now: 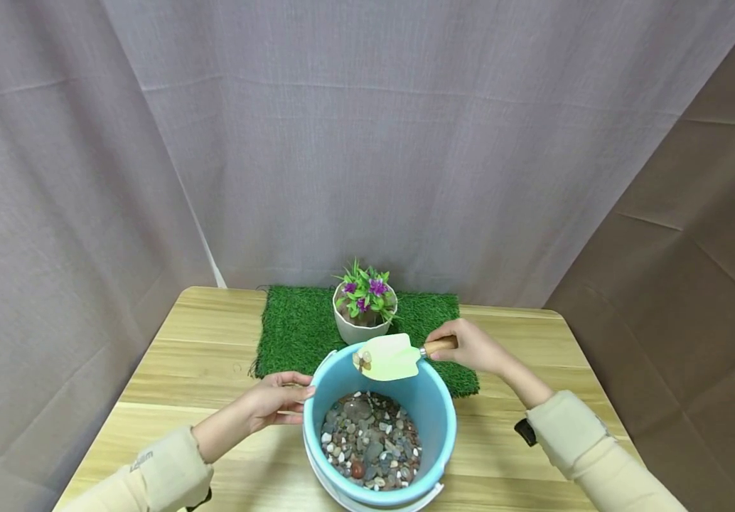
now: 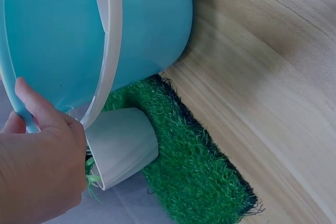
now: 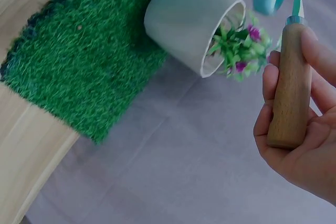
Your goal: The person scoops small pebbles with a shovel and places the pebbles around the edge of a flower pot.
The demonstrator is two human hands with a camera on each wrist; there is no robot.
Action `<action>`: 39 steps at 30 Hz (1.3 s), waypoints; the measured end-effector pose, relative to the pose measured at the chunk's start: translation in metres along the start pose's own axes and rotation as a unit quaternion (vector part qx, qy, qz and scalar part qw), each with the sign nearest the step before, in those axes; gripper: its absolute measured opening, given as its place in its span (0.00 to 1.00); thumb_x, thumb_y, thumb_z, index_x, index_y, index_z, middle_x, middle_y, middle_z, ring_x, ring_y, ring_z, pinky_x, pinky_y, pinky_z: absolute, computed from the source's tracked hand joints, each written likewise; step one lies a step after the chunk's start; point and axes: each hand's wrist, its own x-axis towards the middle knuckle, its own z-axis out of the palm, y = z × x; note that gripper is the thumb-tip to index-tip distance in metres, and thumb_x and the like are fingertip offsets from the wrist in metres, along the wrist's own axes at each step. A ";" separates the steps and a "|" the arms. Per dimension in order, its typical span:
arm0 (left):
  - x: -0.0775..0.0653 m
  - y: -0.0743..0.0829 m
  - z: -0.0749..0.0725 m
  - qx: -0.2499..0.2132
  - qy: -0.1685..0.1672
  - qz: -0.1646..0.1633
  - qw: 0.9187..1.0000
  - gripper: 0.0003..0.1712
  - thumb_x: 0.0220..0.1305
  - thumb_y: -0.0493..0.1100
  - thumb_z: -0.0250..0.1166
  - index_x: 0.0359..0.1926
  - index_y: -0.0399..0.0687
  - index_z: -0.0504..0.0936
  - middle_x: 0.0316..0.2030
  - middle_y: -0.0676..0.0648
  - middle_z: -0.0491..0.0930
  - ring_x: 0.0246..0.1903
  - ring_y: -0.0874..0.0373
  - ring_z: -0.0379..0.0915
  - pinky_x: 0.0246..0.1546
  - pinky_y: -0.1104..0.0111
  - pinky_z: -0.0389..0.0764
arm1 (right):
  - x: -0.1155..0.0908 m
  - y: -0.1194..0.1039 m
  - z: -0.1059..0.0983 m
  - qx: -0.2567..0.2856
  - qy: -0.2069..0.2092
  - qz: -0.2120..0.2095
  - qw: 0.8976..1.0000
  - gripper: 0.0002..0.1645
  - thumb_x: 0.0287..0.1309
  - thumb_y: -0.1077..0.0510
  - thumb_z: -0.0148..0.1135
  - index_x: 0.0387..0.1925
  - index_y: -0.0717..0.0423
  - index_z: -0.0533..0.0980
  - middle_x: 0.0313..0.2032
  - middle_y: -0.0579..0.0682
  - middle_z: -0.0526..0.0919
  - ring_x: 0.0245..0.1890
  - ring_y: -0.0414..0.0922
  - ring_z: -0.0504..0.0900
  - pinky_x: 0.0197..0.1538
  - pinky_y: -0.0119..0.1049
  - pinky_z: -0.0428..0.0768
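Observation:
A light-blue bucket [image 1: 446, 427] stands on the table, its bottom covered with mixed pebbles [image 1: 370, 444]. My left hand [image 1: 281, 400] holds the bucket's left rim, with its thumb and fingers at the edge. In my right hand [image 1: 463, 345] is a garden trowel by its wooden handle [image 3: 290, 87]. The trowel's pale yellow-green blade [image 1: 393, 358] is level over the far rim of the bucket, carrying a few small pebbles [image 1: 362, 359] at its tip, which points left.
Behind the bucket, a white flowerpot [image 1: 357, 332] with purple flowers [image 1: 377, 286] and green leaves stands on an artificial grass mat [image 1: 293, 313]. The bucket's white carrying handle [image 2: 113, 40] hangs down its side. Grey curtains [image 1: 406, 142] enclose the wooden table [image 1: 195, 355].

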 end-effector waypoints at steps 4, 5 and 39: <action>0.000 0.000 0.000 0.001 0.000 0.000 1.000 0.20 0.61 0.38 0.63 0.52 0.35 0.74 0.27 0.54 0.82 0.28 0.64 0.80 0.37 0.68 0.88 | 0.000 0.007 -0.005 0.010 0.006 0.014 1.000 0.13 0.50 0.66 0.67 0.39 0.70 0.80 0.33 0.60 0.84 0.26 0.35 0.75 0.27 0.24 0.78; 0.000 0.000 0.000 0.001 0.001 -0.001 1.000 0.20 0.61 0.38 0.63 0.52 0.35 0.74 0.27 0.54 0.82 0.28 0.64 0.80 0.37 0.68 0.88 | 0.000 0.008 -0.006 0.011 0.008 0.017 1.000 0.13 0.50 0.66 0.67 0.39 0.71 0.80 0.33 0.60 0.84 0.26 0.35 0.76 0.27 0.24 0.78; 0.003 -0.002 -0.001 0.005 0.009 -0.003 1.000 0.22 0.61 0.39 0.63 0.54 0.34 0.73 0.26 0.54 0.82 0.26 0.65 0.80 0.35 0.68 0.88 | 0.010 0.078 -0.032 -0.016 0.069 0.125 0.990 0.15 0.54 0.62 0.65 0.39 0.72 0.80 0.38 0.67 0.84 0.28 0.45 0.80 0.26 0.30 0.77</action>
